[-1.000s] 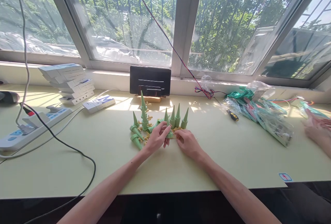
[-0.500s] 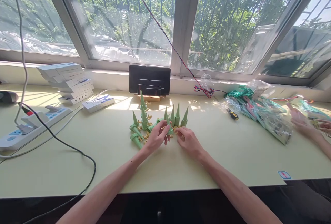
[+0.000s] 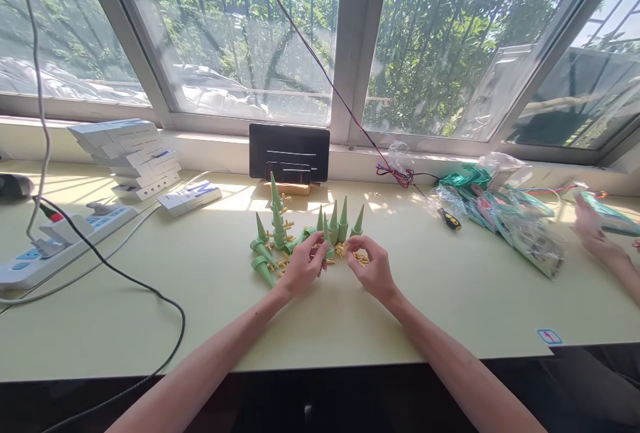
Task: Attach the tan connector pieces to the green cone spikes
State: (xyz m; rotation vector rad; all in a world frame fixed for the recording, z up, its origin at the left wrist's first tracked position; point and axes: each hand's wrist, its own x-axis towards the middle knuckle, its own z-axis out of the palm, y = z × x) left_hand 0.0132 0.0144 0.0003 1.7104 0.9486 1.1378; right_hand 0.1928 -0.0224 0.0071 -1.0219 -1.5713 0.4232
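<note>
My left hand [image 3: 303,264] is closed around a green cone-shaped plastic spike [image 3: 327,236], its point upward and its wider base partly hidden by my fingers. Just to its right, my right hand [image 3: 373,266] is curled into a pinch; anything between the fingertips is too small to make out. Small yellow plastic pieces [image 3: 363,258] lie under and behind that hand. Behind my hands, several more green spikes [image 3: 343,221] stand upright in a row. To the left, another group of green spikes [image 3: 279,230] has yellow pieces fitted or lying close by, and a few of these spikes are tipped over.
At the back stands a black tablet [image 3: 290,150] on a wooden stand. White boxes [image 3: 140,156] and a power strip [image 3: 70,246] with cables are at left. On the right are a yellow-black screwdriver [image 3: 450,220], plastic bags [image 3: 525,240] and another person's hand [image 3: 597,236].
My right hand has drawn back slightly to the right from the spike, uncovering more yellow pieces. My left hand keeps hold of the spike. The other person's hand at right has shifted about.
</note>
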